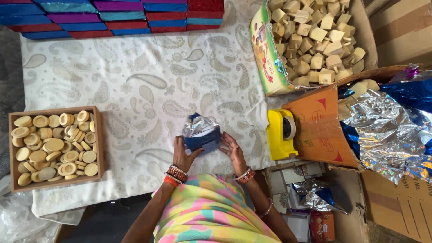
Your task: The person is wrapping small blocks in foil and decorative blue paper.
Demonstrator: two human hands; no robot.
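Blue foil-wrapped box (202, 133), on patterned cloth (135, 85), grasped at its near edge by left hand (183, 154) and right hand (233, 150). Left of box: wooden tray (100, 139) of discs. Right of box: yellow tape dispenser (280, 133).

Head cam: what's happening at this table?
A person is holding a small box half covered in blue and silver foil, left hand and right hand pressed against its near sides on the paisley cloth. A yellow tape dispenser sits just to the right. A wooden tray of round wooden discs lies to the left; a carton of wooden blocks is at upper right.
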